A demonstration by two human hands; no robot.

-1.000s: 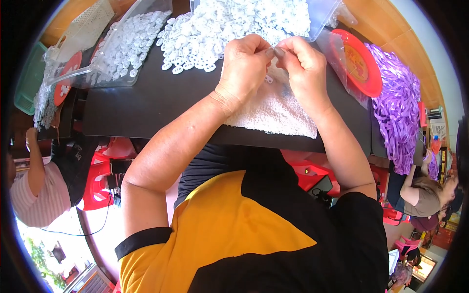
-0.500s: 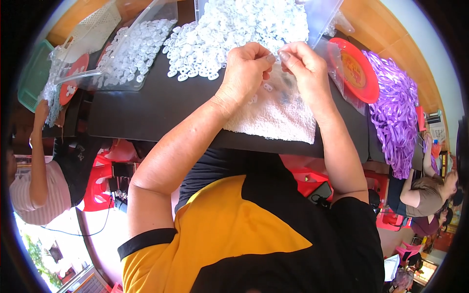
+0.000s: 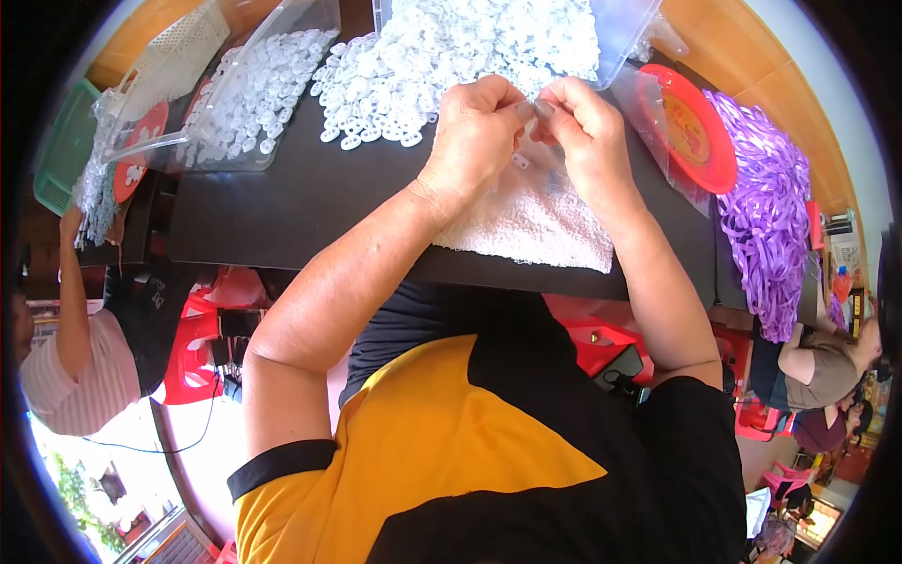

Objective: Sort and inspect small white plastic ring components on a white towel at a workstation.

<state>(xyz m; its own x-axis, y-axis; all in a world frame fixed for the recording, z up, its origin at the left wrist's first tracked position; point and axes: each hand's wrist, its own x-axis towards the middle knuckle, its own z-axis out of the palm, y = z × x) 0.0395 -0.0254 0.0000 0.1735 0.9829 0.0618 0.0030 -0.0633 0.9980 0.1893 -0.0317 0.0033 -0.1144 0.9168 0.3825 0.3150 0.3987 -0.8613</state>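
My left hand (image 3: pixel 476 130) and my right hand (image 3: pixel 584 129) meet fingertip to fingertip above a pale, fuzzy cloth (image 3: pixel 540 226). Both are closed in a pinch; whatever they hold is too small to make out. Just below the fingertips, a small white plastic piece with holes (image 3: pixel 520 161) shows against the cloth. Beyond my hands lies a big heap of similar white plastic pieces (image 3: pixel 376 85), spilling from a clear plastic bin (image 3: pixel 628 33) onto the dark tabletop (image 3: pixel 282 211).
At left, another clear bin (image 3: pixel 225 162) holds more white pieces, near a green basket (image 3: pixel 58 155). To the right are a red plate (image 3: pixel 719 160) and a mound of purple ribbon straps (image 3: pixel 766 216). One person (image 3: pixel 80 376) sits at left, another (image 3: pixel 822 371) at right.
My fingertips have drawn closer together, the right hand shifting slightly left. The whole view has shifted a little.
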